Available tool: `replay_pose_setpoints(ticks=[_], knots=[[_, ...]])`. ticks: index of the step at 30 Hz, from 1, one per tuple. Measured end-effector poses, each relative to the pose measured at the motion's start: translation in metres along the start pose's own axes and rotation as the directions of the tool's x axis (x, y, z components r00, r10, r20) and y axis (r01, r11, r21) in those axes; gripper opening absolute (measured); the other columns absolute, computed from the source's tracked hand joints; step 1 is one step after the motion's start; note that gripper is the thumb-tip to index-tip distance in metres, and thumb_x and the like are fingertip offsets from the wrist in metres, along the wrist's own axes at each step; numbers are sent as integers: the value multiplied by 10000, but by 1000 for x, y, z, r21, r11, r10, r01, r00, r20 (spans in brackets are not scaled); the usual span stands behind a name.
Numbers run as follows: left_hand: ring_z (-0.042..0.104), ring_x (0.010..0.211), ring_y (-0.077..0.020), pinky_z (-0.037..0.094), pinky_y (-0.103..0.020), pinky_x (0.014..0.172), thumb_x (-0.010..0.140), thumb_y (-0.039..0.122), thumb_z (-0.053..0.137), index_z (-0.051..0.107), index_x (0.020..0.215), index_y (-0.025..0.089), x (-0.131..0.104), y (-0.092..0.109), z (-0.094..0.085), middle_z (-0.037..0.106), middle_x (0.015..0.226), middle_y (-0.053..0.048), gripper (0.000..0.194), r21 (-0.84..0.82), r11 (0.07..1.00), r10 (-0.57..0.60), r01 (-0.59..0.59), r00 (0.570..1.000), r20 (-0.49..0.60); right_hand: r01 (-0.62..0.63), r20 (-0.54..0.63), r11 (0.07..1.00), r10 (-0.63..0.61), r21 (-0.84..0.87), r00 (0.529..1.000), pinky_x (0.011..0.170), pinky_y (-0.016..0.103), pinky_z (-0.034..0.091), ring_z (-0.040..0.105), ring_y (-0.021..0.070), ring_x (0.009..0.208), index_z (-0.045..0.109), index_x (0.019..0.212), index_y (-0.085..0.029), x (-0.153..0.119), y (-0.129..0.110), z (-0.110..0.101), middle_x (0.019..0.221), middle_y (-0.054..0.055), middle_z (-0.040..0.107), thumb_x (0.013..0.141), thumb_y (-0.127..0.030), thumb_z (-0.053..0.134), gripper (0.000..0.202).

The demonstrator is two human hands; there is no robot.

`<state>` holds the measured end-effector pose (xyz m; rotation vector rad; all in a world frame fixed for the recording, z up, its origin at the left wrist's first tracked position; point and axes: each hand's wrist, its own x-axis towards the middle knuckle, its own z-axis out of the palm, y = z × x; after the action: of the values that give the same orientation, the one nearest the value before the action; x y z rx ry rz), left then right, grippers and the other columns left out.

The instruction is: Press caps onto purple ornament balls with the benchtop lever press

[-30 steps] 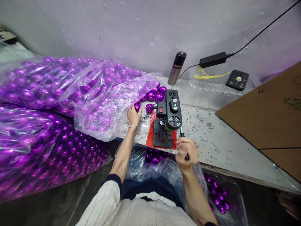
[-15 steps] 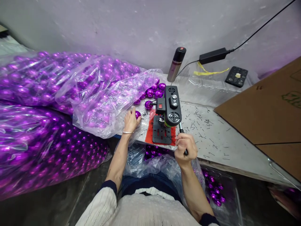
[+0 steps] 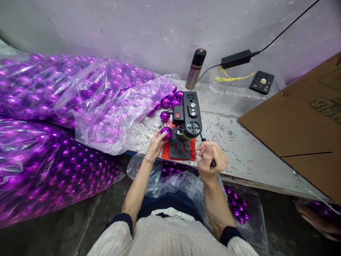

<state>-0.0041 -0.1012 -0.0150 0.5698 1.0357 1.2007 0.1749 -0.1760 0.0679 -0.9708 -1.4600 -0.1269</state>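
Observation:
A shiny purple ball ornament [image 3: 166, 133] is held in the fingers of my left hand [image 3: 156, 144], at the left side of a small black press machine [image 3: 192, 110]. My right hand [image 3: 212, 158] is wrapped round the black-gripped lever [image 3: 203, 137] on the machine's right side. Under the machine head is a slotted black base plate [image 3: 180, 151], lying on a red sheet [image 3: 166, 150]. Behind my left hand another purple ball [image 3: 164, 116] rests by the machine's switch box, with several more balls [image 3: 176, 103] at the mouth of a plastic bag.
Large clear bags of purple balls [image 3: 53, 160] fill the left. Behind the machine stand a spray can [image 3: 196, 69], a power adapter [image 3: 236, 59] and a dark flat case [image 3: 262, 82]. A cardboard box [image 3: 298, 124] leans at right. Black scraps litter the white tabletop [image 3: 239, 156].
My left hand has lifted the purple ball ornament from the tabletop and brought it right, beside the machine. My right hand stays on the lever. The view has shifted slightly.

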Motion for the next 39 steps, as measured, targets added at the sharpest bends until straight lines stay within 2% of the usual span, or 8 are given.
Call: replay_pose_setpoints(ticks=[5, 11, 13, 16, 19, 28, 34, 39], knots=[[672, 1243, -260, 451, -427, 1176, 762, 372, 845, 685, 1281, 183, -11, -29, 7, 749, 1270, -80, 575, 323, 936, 110, -140, 988, 112, -6, -3, 1000, 6, 8, 1000, 553, 264, 401, 568, 108, 602, 484, 681, -214, 9, -3, 1, 620, -25, 561, 961, -102, 508, 303], [691, 1187, -311, 502, -476, 1104, 773, 422, 846, 634, 1388, 218, -18, -39, 8, 745, 1263, -107, 682, 673, 665, 238, -325, 946, 221, -18, 13, 999, 18, -31, 1000, 553, 277, 412, 582, 120, 601, 513, 694, -219, 10, -4, -1, 615, -14, 569, 980, -147, 495, 296], [685, 1198, -322, 505, -497, 1093, 780, 423, 844, 626, 1388, 220, -17, -42, 9, 735, 1281, -118, 677, 700, 588, 297, -406, 913, 280, -19, 28, 999, 20, -47, 999, 559, 282, 422, 591, 125, 606, 525, 710, -222, 8, -4, -2, 620, -9, 575, 986, -155, 486, 286], [652, 1258, -329, 491, -511, 1109, 780, 412, 853, 621, 1372, 220, -13, -50, 10, 696, 1344, -133, 664, 696, 463, 384, -549, 832, 401, -21, 47, 998, 23, -55, 999, 568, 288, 436, 605, 133, 614, 547, 730, -223, 4, -3, -4, 632, -4, 592, 988, -163, 479, 274], [618, 1304, -329, 477, -511, 1123, 791, 428, 848, 609, 1373, 222, -11, -60, 10, 661, 1377, -147, 662, 693, 365, 432, -622, 772, 466, -11, 48, 999, 13, -48, 999, 574, 289, 440, 609, 135, 621, 558, 738, -223, 3, -1, -4, 647, -3, 607, 981, -158, 488, 262], [620, 1294, -325, 464, -517, 1132, 811, 571, 795, 597, 1396, 214, -2, -72, 1, 659, 1360, -158, 713, 655, 331, 468, -679, 721, 511, 7, 49, 999, -5, -32, 999, 597, 274, 448, 601, 125, 653, 524, 745, -222, -13, 3, -4, 695, -5, 621, 967, -127, 493, 244], [613, 1296, -322, 464, -509, 1131, 811, 559, 800, 610, 1389, 231, -4, -71, 3, 662, 1349, -145, 691, 685, 331, 452, -649, 747, 488, 34, 61, 999, -33, -21, 998, 611, 294, 496, 615, 135, 652, 542, 756, -229, -46, 17, 1, 733, 7, 636, 993, -196, 440, 260], [613, 1288, -323, 473, -503, 1121, 819, 565, 789, 601, 1400, 221, -7, -70, 4, 656, 1351, -154, 701, 681, 330, 446, -654, 744, 498, 41, -24, 999, -41, -3, 999, 666, 327, 521, 592, 131, 611, 530, 746, -229, -60, 26, 8, 706, -4, 623, 1019, -244, 412, 298]])
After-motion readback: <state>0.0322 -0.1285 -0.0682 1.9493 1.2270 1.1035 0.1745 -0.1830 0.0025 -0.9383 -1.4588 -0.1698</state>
